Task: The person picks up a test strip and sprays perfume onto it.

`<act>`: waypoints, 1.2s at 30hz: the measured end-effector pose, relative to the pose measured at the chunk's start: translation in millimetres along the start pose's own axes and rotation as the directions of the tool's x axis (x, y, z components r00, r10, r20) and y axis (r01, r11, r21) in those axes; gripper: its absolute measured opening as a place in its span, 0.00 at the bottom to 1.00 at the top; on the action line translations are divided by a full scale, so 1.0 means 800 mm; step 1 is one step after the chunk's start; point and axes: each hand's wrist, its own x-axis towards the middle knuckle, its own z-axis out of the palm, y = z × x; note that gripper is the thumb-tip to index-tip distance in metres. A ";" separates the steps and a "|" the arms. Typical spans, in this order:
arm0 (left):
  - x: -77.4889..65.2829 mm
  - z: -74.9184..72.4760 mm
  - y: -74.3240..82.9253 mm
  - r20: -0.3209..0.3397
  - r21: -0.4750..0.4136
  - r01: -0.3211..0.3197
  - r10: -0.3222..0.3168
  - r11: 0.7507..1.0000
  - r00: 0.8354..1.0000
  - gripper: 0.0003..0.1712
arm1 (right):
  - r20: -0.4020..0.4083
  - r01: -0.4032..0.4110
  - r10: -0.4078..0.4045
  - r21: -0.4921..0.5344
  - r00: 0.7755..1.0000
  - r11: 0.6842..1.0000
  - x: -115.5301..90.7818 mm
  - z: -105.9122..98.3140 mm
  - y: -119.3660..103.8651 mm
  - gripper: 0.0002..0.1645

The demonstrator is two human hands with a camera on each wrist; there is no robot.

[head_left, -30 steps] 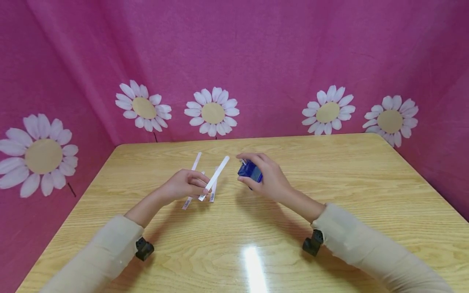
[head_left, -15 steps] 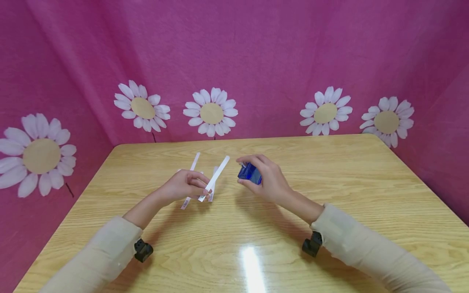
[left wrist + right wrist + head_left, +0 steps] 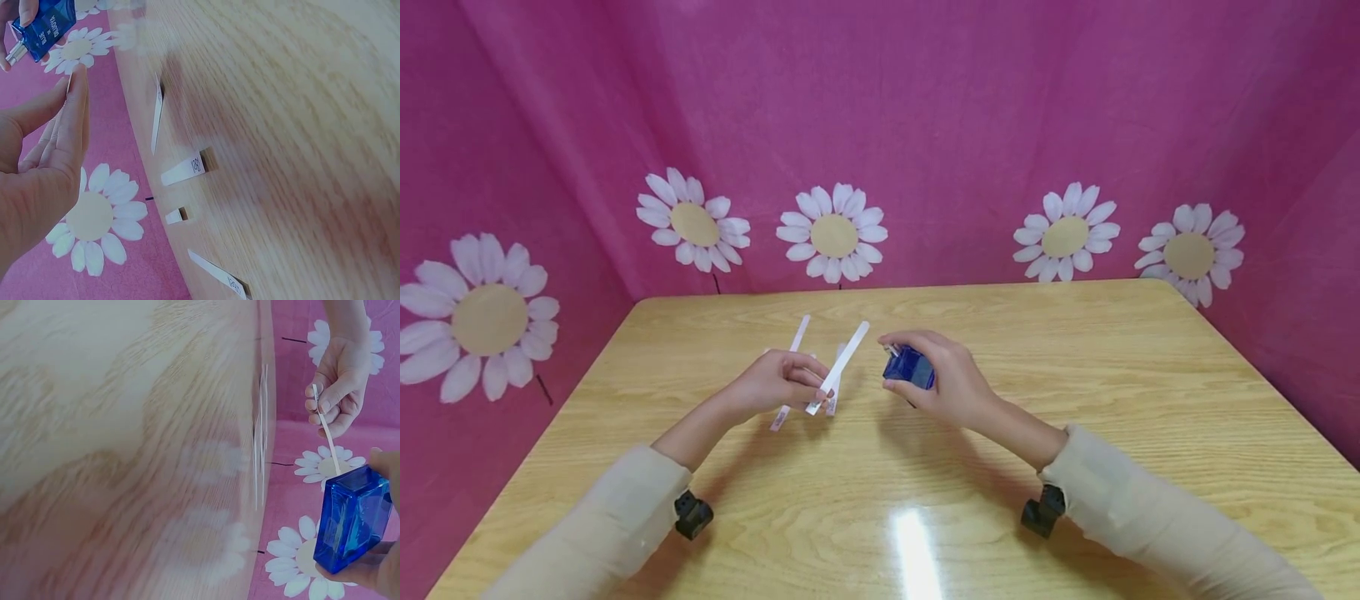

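My left hand (image 3: 777, 385) pinches the lower end of a white paper test strip (image 3: 850, 354) between thumb and fingers, its far end slanting up to the right. Opposite it, my right hand (image 3: 961, 383) grips a blue glass perfume bottle (image 3: 912, 368), tilted above the table. The silver spray nozzle (image 3: 17, 54) faces left, with the right index fingertip at it. In the right wrist view, the bottle (image 3: 351, 520) partly covers the strip (image 3: 325, 428). Bottle and strip look apart in the head view.
Several more white strips (image 3: 184, 170) with printed ends lie on the wooden table (image 3: 1075, 358) beneath my left hand. A pink curtain (image 3: 925, 125) with white daisies encloses the table's back and sides. Small black cameras (image 3: 692, 514) sit at both sleeves.
My right hand has dipped slightly with the perfume bottle, and shifted a touch left. The left hand and its strip have stayed nearly still.
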 end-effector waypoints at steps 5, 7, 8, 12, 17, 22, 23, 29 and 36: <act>0.001 0.000 0.002 0.000 -0.007 0.009 -0.009 1.000 1.000 0.18 | 0.009 -0.003 0.003 -0.009 1.000 1.000 -0.002 -0.004 0.002 0.27; 0.001 -0.001 0.001 0.003 0.002 0.005 -0.005 1.000 1.000 0.19 | 0.018 -0.003 0.004 -0.007 1.000 1.000 -0.004 -0.007 0.003 0.28; 0.001 -0.002 -0.001 0.005 0.007 0.002 -0.002 1.000 1.000 0.19 | 0.024 -0.005 0.005 -0.008 1.000 1.000 -0.005 -0.009 0.003 0.28; 0.000 -0.006 -0.005 0.006 0.022 -0.005 0.005 1.000 1.000 0.19 | 0.048 -0.014 0.014 -0.001 0.999 1.000 -0.010 -0.017 0.004 0.29; -0.003 -0.015 -0.010 -0.015 0.027 0.012 -0.012 1.000 1.000 0.20 | 0.060 -0.015 0.013 0.036 0.998 0.999 -0.019 -0.026 0.011 0.30; -0.007 -0.033 -0.018 -0.057 0.034 0.016 -0.014 0.999 0.998 0.20 | 0.066 -0.037 0.033 0.055 0.997 0.998 -0.031 -0.034 0.022 0.32; -0.009 -0.038 -0.020 -0.070 0.043 0.016 -0.013 0.999 0.997 0.21 | 0.068 -0.042 0.038 0.060 0.997 0.997 -0.034 -0.036 0.024 0.32; -0.016 -0.062 -0.037 -0.148 0.072 0.053 -0.042 0.996 0.988 0.21 | 0.062 -0.067 0.063 0.070 0.996 0.995 -0.048 -0.047 0.033 0.32; -0.019 -0.085 -0.060 -0.210 0.084 0.105 -0.085 0.991 0.974 0.21 | 0.021 -0.072 0.070 0.070 0.997 0.995 -0.057 -0.060 0.047 0.33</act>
